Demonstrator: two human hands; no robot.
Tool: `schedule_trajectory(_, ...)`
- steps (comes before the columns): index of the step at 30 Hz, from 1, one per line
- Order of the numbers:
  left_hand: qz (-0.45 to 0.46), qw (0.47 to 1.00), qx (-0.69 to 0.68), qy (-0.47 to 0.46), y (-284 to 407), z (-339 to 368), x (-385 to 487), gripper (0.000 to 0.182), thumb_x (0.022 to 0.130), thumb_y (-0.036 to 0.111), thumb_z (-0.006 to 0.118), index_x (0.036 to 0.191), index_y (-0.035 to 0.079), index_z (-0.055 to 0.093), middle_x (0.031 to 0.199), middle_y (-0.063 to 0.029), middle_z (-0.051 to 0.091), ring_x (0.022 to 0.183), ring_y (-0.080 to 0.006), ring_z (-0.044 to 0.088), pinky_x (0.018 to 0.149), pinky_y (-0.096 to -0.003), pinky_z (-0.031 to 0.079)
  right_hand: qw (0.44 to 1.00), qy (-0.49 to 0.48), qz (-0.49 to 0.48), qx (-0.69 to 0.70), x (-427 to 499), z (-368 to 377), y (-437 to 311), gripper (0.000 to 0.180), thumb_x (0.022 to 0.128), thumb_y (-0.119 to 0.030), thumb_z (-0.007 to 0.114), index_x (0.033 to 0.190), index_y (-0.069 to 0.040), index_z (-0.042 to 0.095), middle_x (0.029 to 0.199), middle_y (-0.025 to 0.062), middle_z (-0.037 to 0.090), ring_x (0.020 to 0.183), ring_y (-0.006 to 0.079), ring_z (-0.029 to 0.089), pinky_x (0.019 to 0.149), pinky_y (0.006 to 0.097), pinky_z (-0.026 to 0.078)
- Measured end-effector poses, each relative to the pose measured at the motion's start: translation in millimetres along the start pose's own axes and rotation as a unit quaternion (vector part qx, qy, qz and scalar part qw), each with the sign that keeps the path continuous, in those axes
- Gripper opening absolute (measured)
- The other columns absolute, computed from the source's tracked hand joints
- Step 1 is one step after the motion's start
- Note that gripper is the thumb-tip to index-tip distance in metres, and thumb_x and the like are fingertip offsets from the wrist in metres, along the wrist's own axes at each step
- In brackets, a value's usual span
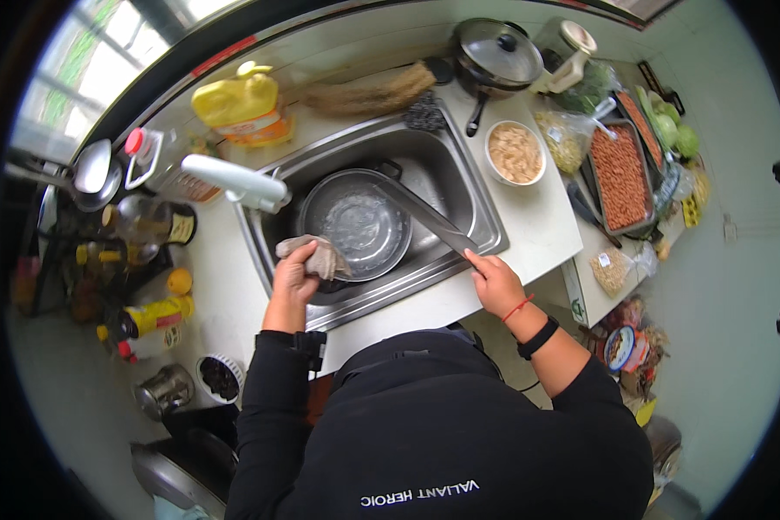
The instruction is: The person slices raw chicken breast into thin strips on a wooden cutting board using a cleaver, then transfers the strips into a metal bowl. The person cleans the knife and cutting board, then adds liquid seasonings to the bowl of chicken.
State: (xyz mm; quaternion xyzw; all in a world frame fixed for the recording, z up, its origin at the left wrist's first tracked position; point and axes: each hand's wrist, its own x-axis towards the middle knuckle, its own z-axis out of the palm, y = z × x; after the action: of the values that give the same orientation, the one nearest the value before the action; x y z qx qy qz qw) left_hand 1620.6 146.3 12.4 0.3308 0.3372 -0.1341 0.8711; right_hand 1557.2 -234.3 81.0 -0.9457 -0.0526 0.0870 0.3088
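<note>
My left hand [294,276] grips a bunched greyish cloth [325,260] over the near left part of a steel sink [451,146]. In the sink sits a round metal pot [357,227] with dark side handles and a whitish, wet-looking inside. Over the near right rim of the sink, my right hand [497,286] holds one end of a long, dark metal blade, seemingly a knife [432,218]. The blade slants away to the left, its far end above the pot's rim. Cloth and blade are apart. The fingers of my right hand hide the held end.
A pale faucet [237,184] juts over the sink's left side. Right of the sink stand a white bowl of pale pieces [515,153], a lidded pan [499,55] and a tray of reddish nuts or beans [619,175]. Bottles [146,221] and a yellow jug [240,107] line the left and back.
</note>
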Motion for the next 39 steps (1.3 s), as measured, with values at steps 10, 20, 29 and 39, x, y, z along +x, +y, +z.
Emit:
schedule_trajectory(10, -0.047, 0.990, -0.129, 0.024, -57, 63, -20, 0.064, 0.094, 0.058, 0.045, 0.115, -0.001, 0.057, 0.114, -0.0175, 0.062, 0.106, -0.0342, 0.060, 0.092, -0.0488, 0.048, 0.986, -0.058, -0.010, 0.159, 11, 43, -49, 0.049, 0.095, -0.022, 0.059, 0.140, -0.008, 0.050, 0.088, 0.0168, 0.061, 0.085, 0.0297, 0.059, 0.080, 0.0359, 0.047)
schedule_trajectory(20, -0.131, 0.974, -0.044, -0.180, -75, 82, -49, 0.057, 0.078, 0.010, 0.061, 0.134, 0.012, 0.045, 0.126, -0.0148, 0.054, 0.116, -0.0352, 0.054, 0.100, -0.0555, 0.042, 0.989, 0.036, 0.020, 0.144, 40, 77, -79, 0.058, 0.085, -0.012, 0.062, 0.141, -0.017, 0.049, 0.104, 0.0234, 0.058, 0.101, 0.0404, 0.059, 0.090, 0.0427, 0.048)
schedule_trajectory(29, -0.002, 0.981, 0.175, -0.080, -58, 96, -27, 0.051, 0.079, -0.001, 0.067, 0.125, 0.004, 0.047, 0.107, -0.0121, 0.063, 0.090, -0.0242, 0.066, 0.076, -0.0391, 0.057, 0.983, 0.017, 0.124, 0.138, 69, 66, -93, 0.082, 0.071, -0.029, 0.078, 0.141, -0.007, 0.040, 0.122, 0.0238, 0.052, 0.108, 0.0364, 0.059, 0.094, 0.0413, 0.049)
schedule_trajectory(39, 0.025, 0.983, 0.182, -0.025, -23, 67, 4, 0.031, 0.096, 0.020, 0.056, 0.066, 0.011, 0.051, 0.052, 0.0019, 0.044, 0.036, -0.0096, 0.034, 0.034, -0.0252, 0.024, 0.966, 0.045, 0.143, 0.210, 64, 47, -73, 0.082, 0.071, -0.027, 0.077, 0.139, 0.001, 0.039, 0.121, 0.0223, 0.056, 0.098, 0.0301, 0.061, 0.090, 0.0383, 0.050)
